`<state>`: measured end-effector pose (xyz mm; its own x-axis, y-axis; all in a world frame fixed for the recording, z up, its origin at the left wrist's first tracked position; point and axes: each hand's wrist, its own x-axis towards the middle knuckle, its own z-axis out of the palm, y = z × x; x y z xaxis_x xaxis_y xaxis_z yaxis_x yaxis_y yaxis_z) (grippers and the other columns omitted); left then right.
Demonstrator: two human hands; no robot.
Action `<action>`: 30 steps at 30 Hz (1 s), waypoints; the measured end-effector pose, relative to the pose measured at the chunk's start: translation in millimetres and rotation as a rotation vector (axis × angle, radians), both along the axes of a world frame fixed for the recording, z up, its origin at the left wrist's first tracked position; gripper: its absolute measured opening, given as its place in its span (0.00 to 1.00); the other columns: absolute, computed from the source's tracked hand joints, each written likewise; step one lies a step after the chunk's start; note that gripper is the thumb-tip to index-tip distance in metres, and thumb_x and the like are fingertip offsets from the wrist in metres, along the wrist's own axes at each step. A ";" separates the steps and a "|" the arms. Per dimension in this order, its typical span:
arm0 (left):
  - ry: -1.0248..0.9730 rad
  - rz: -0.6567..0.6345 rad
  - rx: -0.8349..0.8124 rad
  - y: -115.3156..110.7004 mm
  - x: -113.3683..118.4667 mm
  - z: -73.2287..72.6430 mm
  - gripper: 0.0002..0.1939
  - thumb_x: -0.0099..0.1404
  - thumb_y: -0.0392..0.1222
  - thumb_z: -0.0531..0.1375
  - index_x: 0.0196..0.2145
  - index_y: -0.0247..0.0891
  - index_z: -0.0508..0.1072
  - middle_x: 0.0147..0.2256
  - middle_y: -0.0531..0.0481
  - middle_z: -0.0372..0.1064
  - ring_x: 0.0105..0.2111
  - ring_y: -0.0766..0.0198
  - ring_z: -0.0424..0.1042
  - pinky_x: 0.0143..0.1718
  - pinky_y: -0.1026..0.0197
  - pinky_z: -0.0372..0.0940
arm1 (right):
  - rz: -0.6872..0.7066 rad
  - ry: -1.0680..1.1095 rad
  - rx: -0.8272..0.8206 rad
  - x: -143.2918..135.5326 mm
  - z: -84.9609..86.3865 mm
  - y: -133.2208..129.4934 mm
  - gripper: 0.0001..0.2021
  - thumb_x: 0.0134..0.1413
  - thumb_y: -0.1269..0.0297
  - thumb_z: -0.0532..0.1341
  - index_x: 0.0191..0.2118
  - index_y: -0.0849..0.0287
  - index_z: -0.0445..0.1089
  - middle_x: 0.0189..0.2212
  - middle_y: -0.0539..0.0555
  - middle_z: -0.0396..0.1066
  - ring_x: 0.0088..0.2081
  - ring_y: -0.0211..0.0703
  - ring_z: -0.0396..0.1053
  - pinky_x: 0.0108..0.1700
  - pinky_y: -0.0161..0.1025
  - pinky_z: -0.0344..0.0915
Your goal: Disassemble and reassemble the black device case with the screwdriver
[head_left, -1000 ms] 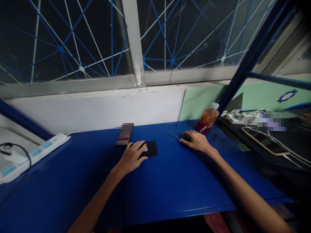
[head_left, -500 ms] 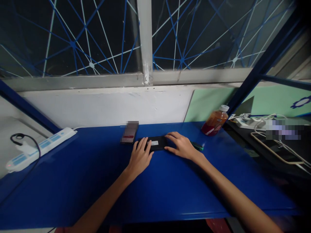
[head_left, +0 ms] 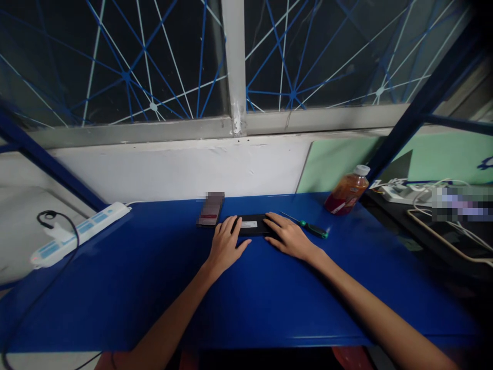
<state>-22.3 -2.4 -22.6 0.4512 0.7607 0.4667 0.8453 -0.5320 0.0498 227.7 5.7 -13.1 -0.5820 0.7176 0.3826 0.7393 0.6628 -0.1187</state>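
Observation:
A flat black object (head_left: 252, 231) with a white label lies on the blue table (head_left: 250, 298). Over its left end rests my left hand (head_left: 225, 246), fingers spread and thumb apart on the near side. My right hand (head_left: 288, 236) lies across the right end, its fingers also apart. Just beyond my left fingertips is a phone-like device (head_left: 210, 210), partly pixelated. To the right of my right hand lies a screwdriver (head_left: 314, 229) with a black and green handle, its thin shaft pointing to the back left.
A bottle of reddish drink (head_left: 347, 190) stands at the back right. A white power strip (head_left: 82, 234) with a black cable lies on the left. Beyond the right edge, a dark surface holds white cables and another power strip (head_left: 408, 194).
The view has shifted slightly, and both thumbs stand farther from the black object. More of the screwdriver, including its shaft, now shows beside my right hand.

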 end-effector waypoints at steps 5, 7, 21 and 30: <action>0.054 0.014 0.007 -1.9 2.7 1.7 0.28 0.67 0.54 0.53 0.58 0.33 0.60 0.59 0.33 0.58 0.59 0.45 0.57 0.55 0.43 0.56 | -0.006 -0.029 0.000 -2.1 -0.4 -3.3 0.25 0.62 0.58 0.54 0.62 0.63 0.57 0.62 0.67 0.55 0.63 0.57 0.53 0.59 0.56 0.58; 0.060 0.019 0.015 -2.5 4.2 2.8 0.28 0.67 0.55 0.53 0.58 0.34 0.61 0.58 0.33 0.59 0.59 0.45 0.57 0.55 0.43 0.56 | 0.004 -0.019 -0.002 -1.9 -0.5 -3.8 0.25 0.62 0.58 0.54 0.62 0.62 0.56 0.62 0.67 0.54 0.63 0.57 0.53 0.60 0.55 0.58; 0.055 0.019 -0.023 -5.6 6.2 6.7 0.29 0.65 0.57 0.55 0.55 0.32 0.64 0.57 0.31 0.60 0.59 0.44 0.58 0.57 0.39 0.50 | 0.035 0.060 -0.154 -4.2 6.2 -9.6 0.30 0.58 0.55 0.58 0.61 0.64 0.54 0.65 0.70 0.46 0.63 0.60 0.53 0.58 0.55 0.61; 0.048 0.013 -0.035 -8.2 6.5 11.2 0.27 0.62 0.57 0.58 0.49 0.31 0.66 0.57 0.29 0.60 0.59 0.44 0.57 0.56 0.38 0.50 | 0.035 0.079 -0.225 -5.0 10.8 -12.8 0.25 0.56 0.56 0.59 0.56 0.64 0.57 0.65 0.72 0.44 0.60 0.60 0.57 0.55 0.53 0.65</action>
<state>-15.8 -10.7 -11.4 0.4619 0.7825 0.4176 0.8542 -0.5192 0.0280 222.7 -7.1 -2.3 -0.5828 0.7697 0.2605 0.6989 0.6384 -0.3225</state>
